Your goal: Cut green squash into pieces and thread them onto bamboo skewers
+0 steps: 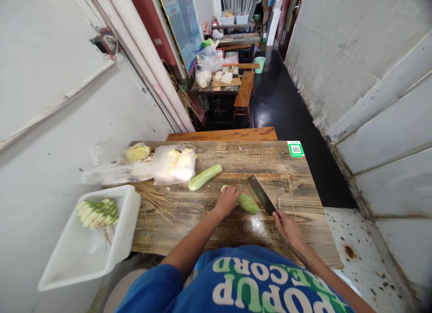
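Observation:
My left hand (228, 199) is closed over the upper end of a green zucchini (248, 204) that lies on the wooden table. In my right hand (286, 226) is the handle of a cleaver (262, 195), its broad blade pointing up and left, apart from the zucchini. A second, paler zucchini (205, 177) rests farther left on the tabletop. Just right of the cleaver lies a small, thin pale tool (279, 202), partly behind my right hand. Thin wooden skewers (157, 201) are spread at the left of the table.
A white plastic tub (130, 225) at the left holds skewered green slices (97, 212). Clear plastic bags (174, 164) with pale and yellow contents sit at the table's back left. A green QR card (296, 149) lies at the back right corner. A bench (222, 135) stands beyond.

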Action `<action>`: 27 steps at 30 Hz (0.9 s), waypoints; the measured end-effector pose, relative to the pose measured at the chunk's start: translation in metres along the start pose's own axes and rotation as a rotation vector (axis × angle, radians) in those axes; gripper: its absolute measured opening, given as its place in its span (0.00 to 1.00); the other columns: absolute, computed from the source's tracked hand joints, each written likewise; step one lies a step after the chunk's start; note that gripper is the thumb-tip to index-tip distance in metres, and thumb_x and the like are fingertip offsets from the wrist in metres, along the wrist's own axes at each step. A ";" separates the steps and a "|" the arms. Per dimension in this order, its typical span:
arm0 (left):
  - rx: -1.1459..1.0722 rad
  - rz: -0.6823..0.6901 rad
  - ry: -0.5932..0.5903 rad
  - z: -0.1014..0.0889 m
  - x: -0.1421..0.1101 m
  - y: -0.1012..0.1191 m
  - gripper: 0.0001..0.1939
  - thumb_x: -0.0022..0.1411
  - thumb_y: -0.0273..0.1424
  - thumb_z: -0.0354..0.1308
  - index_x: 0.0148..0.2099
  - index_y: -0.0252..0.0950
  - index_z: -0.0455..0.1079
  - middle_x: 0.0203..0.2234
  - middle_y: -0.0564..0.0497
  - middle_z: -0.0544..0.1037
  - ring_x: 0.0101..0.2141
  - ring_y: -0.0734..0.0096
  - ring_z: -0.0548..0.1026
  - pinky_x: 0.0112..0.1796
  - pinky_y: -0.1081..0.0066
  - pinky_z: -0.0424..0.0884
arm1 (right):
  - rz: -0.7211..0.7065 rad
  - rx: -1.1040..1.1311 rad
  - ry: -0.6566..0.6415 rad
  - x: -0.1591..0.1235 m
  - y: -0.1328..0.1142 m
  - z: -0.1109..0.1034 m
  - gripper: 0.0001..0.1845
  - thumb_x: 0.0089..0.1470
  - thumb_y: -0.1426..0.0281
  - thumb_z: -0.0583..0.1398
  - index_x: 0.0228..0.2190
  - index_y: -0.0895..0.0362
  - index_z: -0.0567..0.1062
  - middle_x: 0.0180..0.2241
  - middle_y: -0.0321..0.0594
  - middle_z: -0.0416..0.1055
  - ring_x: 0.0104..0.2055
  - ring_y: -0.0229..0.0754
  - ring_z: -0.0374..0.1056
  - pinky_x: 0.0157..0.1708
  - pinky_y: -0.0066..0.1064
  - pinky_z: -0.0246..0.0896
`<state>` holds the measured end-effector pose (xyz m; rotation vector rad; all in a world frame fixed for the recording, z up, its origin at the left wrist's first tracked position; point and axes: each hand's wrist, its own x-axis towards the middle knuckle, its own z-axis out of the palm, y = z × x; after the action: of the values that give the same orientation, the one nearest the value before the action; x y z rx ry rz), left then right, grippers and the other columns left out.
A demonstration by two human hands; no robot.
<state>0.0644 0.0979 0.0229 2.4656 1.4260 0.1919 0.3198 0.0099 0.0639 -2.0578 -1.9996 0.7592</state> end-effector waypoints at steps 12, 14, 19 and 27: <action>-0.212 -0.158 0.257 0.050 -0.027 0.016 0.21 0.62 0.32 0.47 0.58 0.35 0.56 0.60 0.40 0.53 0.61 0.58 0.47 0.56 0.51 0.53 | -0.148 -0.229 -0.075 0.021 -0.048 -0.013 0.19 0.62 0.66 0.42 0.44 0.58 0.68 0.34 0.45 0.75 0.33 0.43 0.71 0.29 0.28 0.55; -0.240 -0.227 0.314 0.053 -0.022 0.018 0.20 0.62 0.35 0.47 0.56 0.35 0.59 0.61 0.40 0.50 0.61 0.57 0.46 0.57 0.51 0.51 | -0.134 -0.257 -0.097 0.027 -0.055 -0.012 0.18 0.62 0.68 0.42 0.45 0.59 0.66 0.34 0.46 0.74 0.33 0.43 0.71 0.30 0.28 0.55; -0.421 -0.476 0.429 0.064 -0.016 0.028 0.36 0.60 0.41 0.49 0.64 0.33 0.40 0.63 0.36 0.42 0.62 0.56 0.43 0.57 0.53 0.52 | -0.125 -0.303 -0.160 0.034 -0.068 -0.011 0.16 0.62 0.71 0.43 0.46 0.60 0.64 0.34 0.48 0.74 0.33 0.43 0.71 0.29 0.28 0.55; -0.462 -0.461 0.374 0.067 -0.010 0.024 0.45 0.59 0.45 0.48 0.65 0.32 0.23 0.64 0.37 0.33 0.62 0.57 0.35 0.59 0.55 0.46 | -0.159 -0.354 -0.202 0.039 -0.070 -0.013 0.14 0.62 0.72 0.43 0.43 0.60 0.65 0.35 0.47 0.73 0.34 0.42 0.71 0.29 0.27 0.54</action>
<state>0.0959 0.0666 -0.0327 1.7407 1.8051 0.8091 0.2631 0.0566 0.0985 -2.0296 -2.5342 0.6414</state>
